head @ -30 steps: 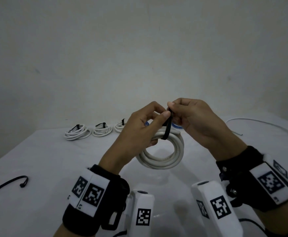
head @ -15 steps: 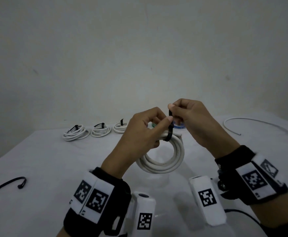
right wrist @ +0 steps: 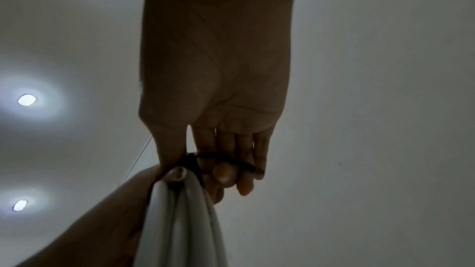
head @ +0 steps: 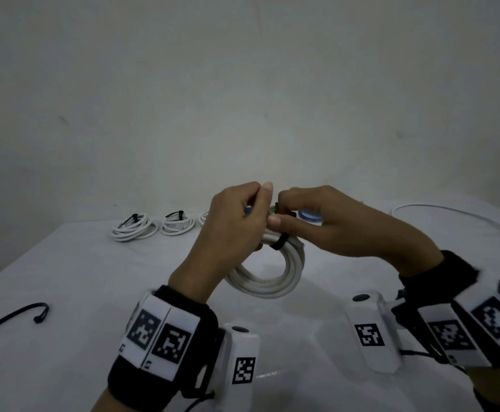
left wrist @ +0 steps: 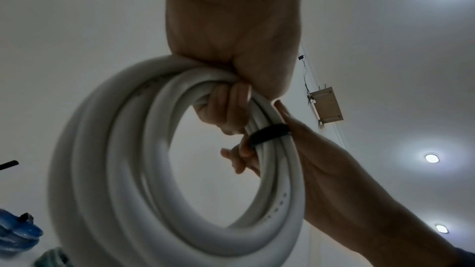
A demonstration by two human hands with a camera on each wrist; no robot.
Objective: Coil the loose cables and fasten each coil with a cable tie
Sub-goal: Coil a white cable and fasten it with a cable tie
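White cable coil (head: 268,273) hangs mid-frame above the table (head: 64,278), gripped at its top by the left hand (head: 231,233), fingers curled through the loop. A black cable tie (left wrist: 270,132) wraps the coil; the right hand (head: 332,227) pinches it. Tied coils (head: 136,228) lie at upper left, a loose white cable (head: 451,212) at upper right.

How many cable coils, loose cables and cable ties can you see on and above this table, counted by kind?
Tied white coils at the back: 3, the third mostly hidden by the left hand
White coil in hand: 1
Blue coil: 1
Loose white cable: 1
Black tie round the held coil: 1
Loose black tie on the table: 1
Total: 8
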